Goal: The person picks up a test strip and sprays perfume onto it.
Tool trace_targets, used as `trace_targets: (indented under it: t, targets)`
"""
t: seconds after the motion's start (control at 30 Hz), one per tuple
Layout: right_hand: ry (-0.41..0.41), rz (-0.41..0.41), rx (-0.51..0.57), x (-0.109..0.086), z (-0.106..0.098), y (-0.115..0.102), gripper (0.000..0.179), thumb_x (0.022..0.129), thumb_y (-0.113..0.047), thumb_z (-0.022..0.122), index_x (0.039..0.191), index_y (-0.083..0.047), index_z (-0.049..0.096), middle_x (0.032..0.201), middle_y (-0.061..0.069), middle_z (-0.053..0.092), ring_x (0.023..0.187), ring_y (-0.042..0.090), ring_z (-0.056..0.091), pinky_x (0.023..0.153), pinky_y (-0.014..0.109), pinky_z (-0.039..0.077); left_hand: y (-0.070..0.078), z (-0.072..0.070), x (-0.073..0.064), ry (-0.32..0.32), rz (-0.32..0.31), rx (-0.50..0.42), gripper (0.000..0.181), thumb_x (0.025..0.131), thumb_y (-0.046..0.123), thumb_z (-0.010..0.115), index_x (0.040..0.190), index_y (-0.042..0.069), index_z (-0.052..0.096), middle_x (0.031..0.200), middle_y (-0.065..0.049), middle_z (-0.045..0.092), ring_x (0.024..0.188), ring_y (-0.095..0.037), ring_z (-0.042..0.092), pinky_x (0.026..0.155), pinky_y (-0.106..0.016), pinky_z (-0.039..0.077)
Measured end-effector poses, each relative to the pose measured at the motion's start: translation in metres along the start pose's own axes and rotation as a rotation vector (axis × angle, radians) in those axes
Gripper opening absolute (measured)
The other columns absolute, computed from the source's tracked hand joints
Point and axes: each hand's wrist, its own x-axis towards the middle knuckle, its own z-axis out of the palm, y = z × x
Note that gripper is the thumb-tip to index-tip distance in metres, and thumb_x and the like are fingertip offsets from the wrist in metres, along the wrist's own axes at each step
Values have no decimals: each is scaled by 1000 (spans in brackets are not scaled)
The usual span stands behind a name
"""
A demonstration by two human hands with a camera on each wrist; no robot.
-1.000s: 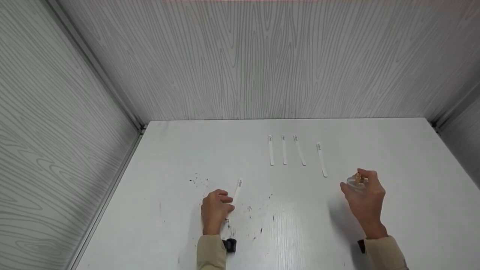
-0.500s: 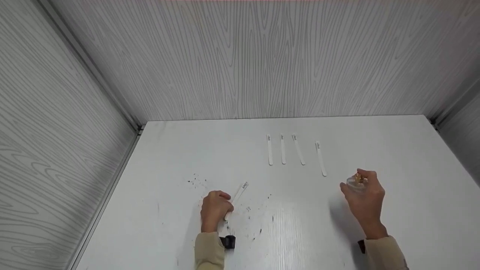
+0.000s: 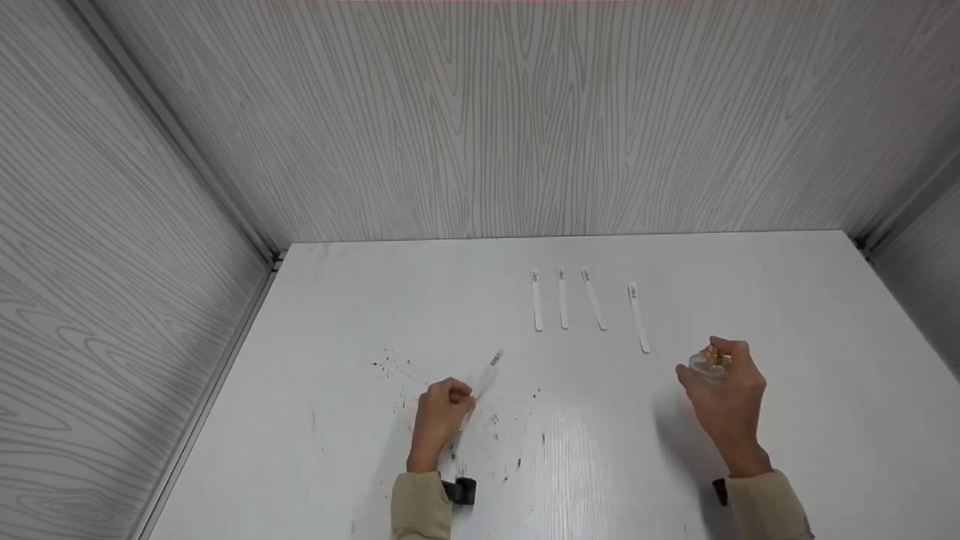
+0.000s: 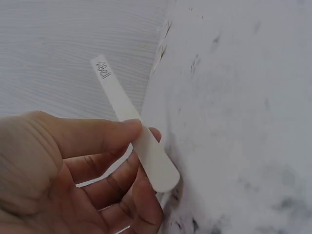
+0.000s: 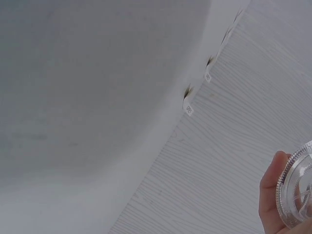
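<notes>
My left hand (image 3: 442, 420) pinches a white paper scent strip (image 4: 157, 165) between thumb and fingertips. In the left wrist view the strip slants, its printed end away from the hand and its rounded end near the curled fingers. On the right, my right hand (image 3: 733, 401) grips a round clear glass perfume bottle (image 3: 707, 369) with a gold sprayer top. The right wrist view catches only part of the bottle's ribbed glass (image 5: 285, 195) and a few fingers at the frame's edge. A wide gap separates the two hands.
Several more scent strips (image 3: 537, 307) lie in a loose row on the white table (image 3: 360, 300), beyond the hands. Dark specks and smudges (image 3: 519, 463) mark the surface around the left hand. Grey wood-grain panels (image 3: 487, 127) enclose the back and sides.
My left hand has raised the scent strip from the tabletop, and its printed end has swung right. The right hand keeps its grip on the perfume bottle, almost unmoved.
</notes>
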Motion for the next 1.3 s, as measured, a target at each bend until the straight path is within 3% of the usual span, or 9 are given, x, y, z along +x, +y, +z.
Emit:
trace_targets:
  t: [0.2,0.4,0.5,0.7,0.87,0.93,1.1,1.3]
  targets:
    - [-15,-7,13,0,6,-2,49,63,25,79,107,16,59,97,29,68,93,12,59,83,6,40,4,11,-2,-123,68,-208,5,100,2,58,101,-3,59,88,-12,72,75,-22,69,65,-29,55]
    - [-24,-16,26,-2,9,-1,47,63,26,77,106,17,59,98,30,68,93,10,59,83,6,40,14,29,-4,-187,-3,-349,5,105,3,49,109,2,45,94,-13,74,76,-25,73,57,-30,60]
    - [-28,-16,28,-3,10,0,46,63,26,76,105,17,59,98,31,68,93,16,62,83,6,40,19,35,-4,-180,-9,-379,14,105,0,49,117,-3,43,96,-13,73,79,-26,74,60,-31,62]
    - [-19,-21,28,-2,10,-3,47,63,25,77,106,15,60,97,28,69,91,11,60,83,6,40,28,43,-1,-200,23,-404,28,100,-8,53,127,-9,49,98,-18,70,82,-27,74,67,-31,62]
    - [-16,-44,37,-1,11,-4,47,62,25,77,106,16,59,96,29,68,88,28,63,83,7,40,40,53,1,-273,61,-442,31,99,-8,54,129,-14,51,96,-23,71,78,-31,75,67,-32,62]
    - [-17,-45,38,1,11,-5,47,62,25,77,105,16,59,96,30,68,87,34,63,84,7,40,45,58,2,-297,68,-457,36,99,-7,55,134,-15,49,92,-23,72,76,-32,75,66,-33,62]
    - [-27,-35,23,2,11,-5,46,63,25,76,105,16,60,96,30,69,86,31,63,82,7,40,54,66,2,-320,75,-458,45,98,-5,56,140,-15,46,86,-20,73,70,-33,74,62,-34,62]
    - [-72,-70,10,0,13,-3,46,61,27,75,102,16,59,92,29,68,82,36,64,79,4,39,59,72,0,-335,80,-448,42,98,-3,56,139,-12,50,78,-15,72,65,-29,74,59,-33,62]
